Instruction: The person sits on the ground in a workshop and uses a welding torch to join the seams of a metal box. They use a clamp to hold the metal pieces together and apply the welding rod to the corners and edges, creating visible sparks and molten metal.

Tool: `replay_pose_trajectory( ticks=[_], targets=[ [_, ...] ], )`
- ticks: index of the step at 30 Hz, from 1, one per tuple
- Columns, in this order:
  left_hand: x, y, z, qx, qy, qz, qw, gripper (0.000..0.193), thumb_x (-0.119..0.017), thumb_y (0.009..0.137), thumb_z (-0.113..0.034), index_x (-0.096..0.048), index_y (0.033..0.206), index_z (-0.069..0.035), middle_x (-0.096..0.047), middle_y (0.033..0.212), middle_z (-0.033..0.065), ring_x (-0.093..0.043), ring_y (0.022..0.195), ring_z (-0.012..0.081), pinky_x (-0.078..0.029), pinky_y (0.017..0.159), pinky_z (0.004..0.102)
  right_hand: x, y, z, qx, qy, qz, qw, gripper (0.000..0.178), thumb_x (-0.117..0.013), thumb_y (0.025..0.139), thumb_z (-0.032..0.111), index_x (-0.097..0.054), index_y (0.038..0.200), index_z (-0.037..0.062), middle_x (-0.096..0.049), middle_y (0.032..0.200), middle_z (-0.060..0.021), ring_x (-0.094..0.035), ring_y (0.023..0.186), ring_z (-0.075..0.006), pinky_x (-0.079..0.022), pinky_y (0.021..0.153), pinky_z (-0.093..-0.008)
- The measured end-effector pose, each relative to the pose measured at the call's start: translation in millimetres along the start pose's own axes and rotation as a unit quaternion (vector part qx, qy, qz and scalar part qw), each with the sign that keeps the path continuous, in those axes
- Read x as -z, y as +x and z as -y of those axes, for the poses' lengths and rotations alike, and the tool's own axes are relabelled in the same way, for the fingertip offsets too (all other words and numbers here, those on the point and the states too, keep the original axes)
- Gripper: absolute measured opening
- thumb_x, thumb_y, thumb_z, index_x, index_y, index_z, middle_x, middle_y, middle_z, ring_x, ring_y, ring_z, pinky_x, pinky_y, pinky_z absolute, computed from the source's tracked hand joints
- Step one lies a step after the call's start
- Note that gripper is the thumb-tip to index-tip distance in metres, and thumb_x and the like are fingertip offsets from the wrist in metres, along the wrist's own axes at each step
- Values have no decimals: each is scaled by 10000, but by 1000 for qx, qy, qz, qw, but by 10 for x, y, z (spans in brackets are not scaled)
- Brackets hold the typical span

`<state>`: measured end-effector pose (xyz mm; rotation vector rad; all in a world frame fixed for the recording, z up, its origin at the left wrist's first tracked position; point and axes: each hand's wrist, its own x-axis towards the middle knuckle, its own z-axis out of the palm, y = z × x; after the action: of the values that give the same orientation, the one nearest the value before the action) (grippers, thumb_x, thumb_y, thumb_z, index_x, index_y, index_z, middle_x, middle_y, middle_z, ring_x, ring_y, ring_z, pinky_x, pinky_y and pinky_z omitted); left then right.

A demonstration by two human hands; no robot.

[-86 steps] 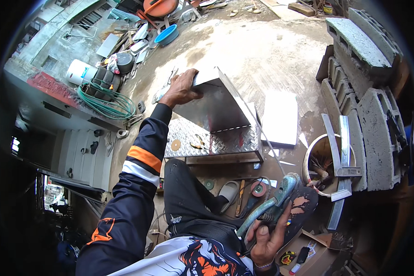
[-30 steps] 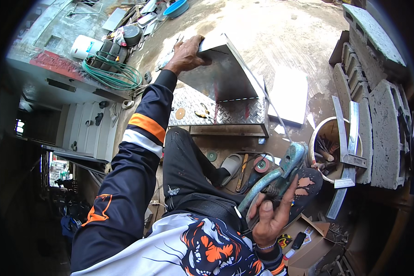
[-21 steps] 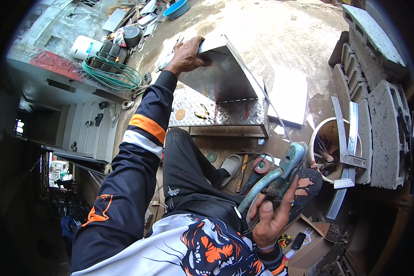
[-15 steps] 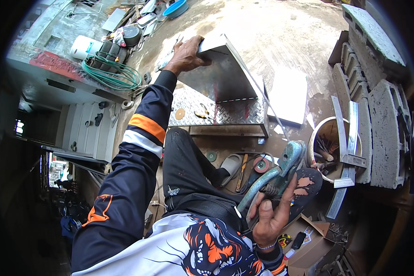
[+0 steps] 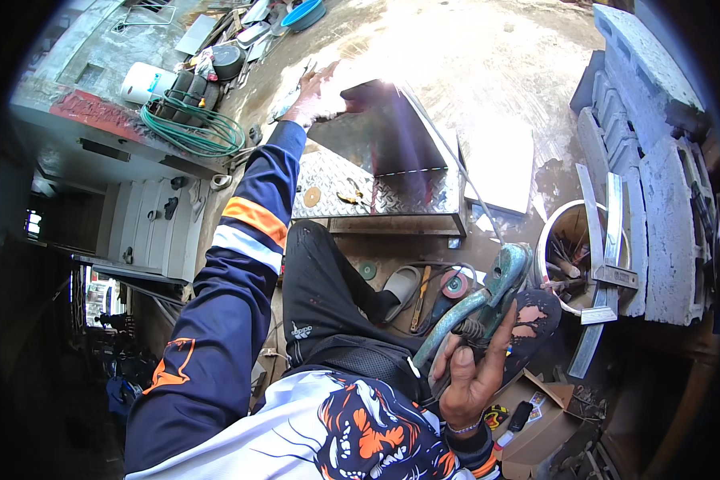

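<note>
My left hand (image 5: 308,100) is closed over the upper edge of a bent sheet-metal panel (image 5: 368,136), washed out by glare. The panel stands on a tread-plate metal surface (image 5: 328,180). Low on the right, my right hand (image 5: 474,388) grips a teal welding electrode holder (image 5: 464,312) with a coil spring; some fingers are hidden behind it. From its jaw a thin welding rod (image 5: 482,202) slants up to the panel's upper corner, where a bright glow shows. Small pliers (image 5: 350,198) and a tan disc (image 5: 313,197) lie on the tread plate.
An angle grinder (image 5: 450,294) lies near my sandalled foot. A bucket (image 5: 546,256) with metal strips and a square stands right, beside concrete blocks (image 5: 670,232). A cardboard box (image 5: 528,440) sits lower right. A green hose (image 5: 204,136) coils upper left.
A bright glow has appeared at the panel's upper corner by the rod's tip, and light now floods my left hand and the panel edge. Both hands stay in nearly the same place.
</note>
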<state>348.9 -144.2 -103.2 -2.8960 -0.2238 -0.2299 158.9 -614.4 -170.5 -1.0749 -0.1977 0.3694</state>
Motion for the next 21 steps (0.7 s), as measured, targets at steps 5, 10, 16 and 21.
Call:
replay_pose_trajectory(
  ticks=[5, 10, 16, 21],
  targets=[
    [138, 23, -119, 26, -29, 32, 999, 916, -837, 704, -509, -460, 1451, -136, -563, 1399, 94, -509, 1324, 266, -261, 1134, 518, 0, 15, -12, 4, -1, 0, 1000, 737, -497, 1035, 236, -73, 1614, 69, -535, 790, -55, -480, 538, -87, -420, 488, -225],
    [176, -42, -127, 46, -39, 43, 997, 879, -841, 696, -507, -486, 1395, -109, -598, 1333, 111, -541, 1278, 274, -260, 1119, 525, 2, 3, 0, -1, -8, -2, 1000, 738, -498, 1036, 239, -73, 1612, 59, -539, 796, -56, -483, 540, -86, -419, 487, -225],
    [143, 15, -112, 19, -63, 9, 998, 841, -846, 686, -506, -509, 1336, -95, -630, 1267, 134, -570, 1232, 287, -255, 1104, 530, -82, 14, -17, 28, 37, -60, 997, 800, -545, 1015, 322, -77, 1611, 68, -541, 790, -71, -516, 546, -123, -451, 513, -246],
    [146, 6, -99, 17, -84, 15, 996, 822, -853, 662, -462, -510, 1314, -96, -653, 1158, 144, -591, 1173, 324, -276, 1075, 530, -42, 57, 70, 36, 63, -56, 996, 811, -532, 1017, 267, -23, 1612, 59, -538, 797, -51, -503, 590, -103, -451, 549, -247]
  ],
)
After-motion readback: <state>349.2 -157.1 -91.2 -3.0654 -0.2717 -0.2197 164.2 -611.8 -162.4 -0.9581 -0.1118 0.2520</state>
